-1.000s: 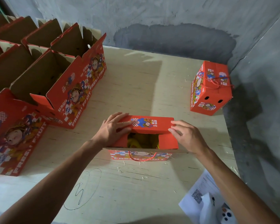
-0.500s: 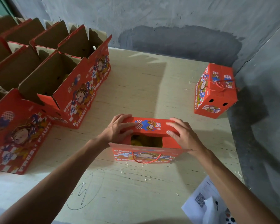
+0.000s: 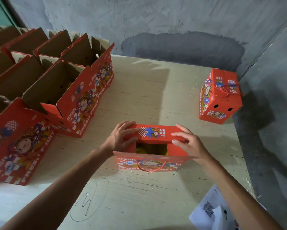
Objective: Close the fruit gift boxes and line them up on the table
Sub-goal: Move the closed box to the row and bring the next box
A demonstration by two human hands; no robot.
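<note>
A red fruit gift box [image 3: 153, 134] stands at the middle of the pale table [image 3: 147, 90], half closed. Its far flap lies folded over the top, and a gap behind it shows yellow fruit [image 3: 150, 149]. The near flap [image 3: 149, 163] with a red cord handle still sticks out toward me. My left hand [image 3: 119, 138] presses the far flap's left end with flat fingers. My right hand [image 3: 187, 141] rests on the flap's right end, thumb on its edge. A closed red box [image 3: 220, 95] stands at the far right.
Several open red boxes [image 3: 83, 97] with raised flaps stand in rows on the left side of the table. Grey walls [image 3: 172, 22] close in at the back and right. A white paper with a QR code [image 3: 210, 209] lies at the near right corner.
The near flap has risen slightly toward the box top. Both hands stay on the far flap, shifted a little. My view has drifted, so the boxes sit further right.
</note>
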